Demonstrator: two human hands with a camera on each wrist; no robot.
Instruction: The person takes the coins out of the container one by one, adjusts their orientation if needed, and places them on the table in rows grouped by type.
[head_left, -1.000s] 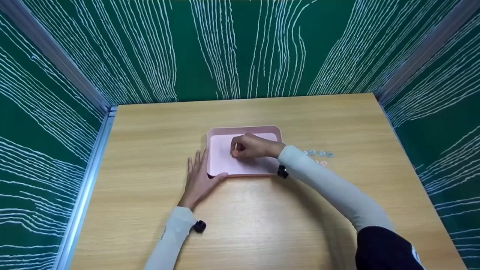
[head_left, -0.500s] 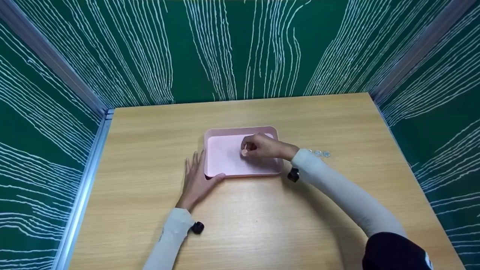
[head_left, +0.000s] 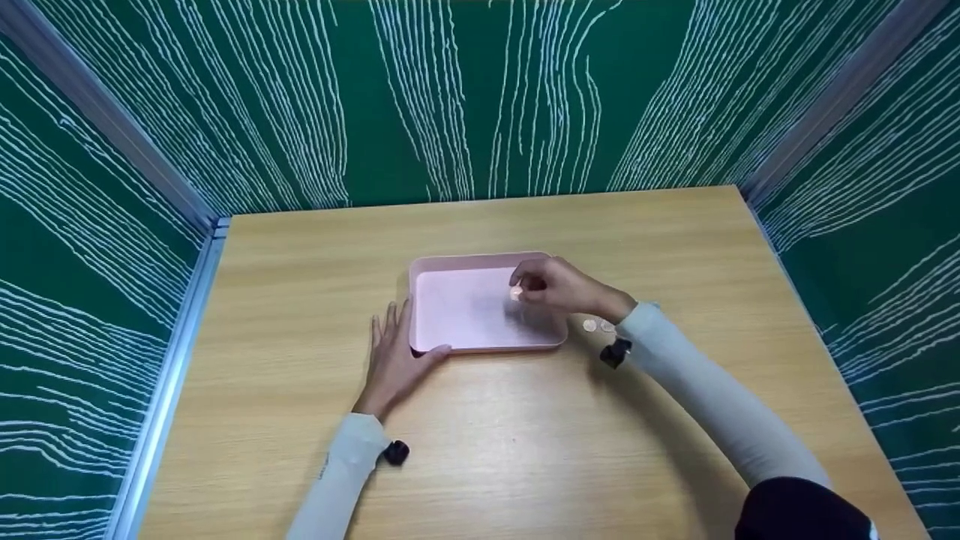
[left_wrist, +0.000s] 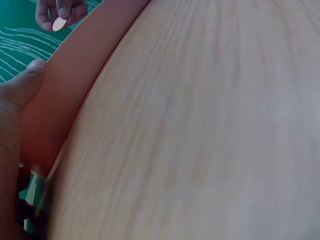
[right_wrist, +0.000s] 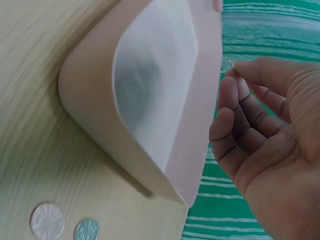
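Observation:
A pink rectangular tray (head_left: 487, 349) lies on the wooden table. Above its right part, my right hand (head_left: 570, 289) pinches a small copper-coloured coin (head_left: 516, 292) between thumb and fingertip. The left wrist view shows that coin (left_wrist: 59, 23) tilted, higher than the tray's wall (left_wrist: 85, 65); in the right wrist view only its thin edge shows. At the tray's near left corner rests my left hand (head_left: 394, 367), fingers spread straight along the left side and thumb against the front wall.
Right of the tray, two coins (head_left: 598, 325) lie on the table (head_left: 480, 442), partly beside my right sleeve. The right wrist view shows a copper-coloured coin (right_wrist: 47, 220) and a silver one (right_wrist: 87, 230). Green walls with white lines (head_left: 405, 105) enclose the table's back and sides.
My right hand has moved right across the tray, still pinching the coin. Its sleeve now covers the silver coins seen earlier, and two coins nearer the tray show. My left hand stays put.

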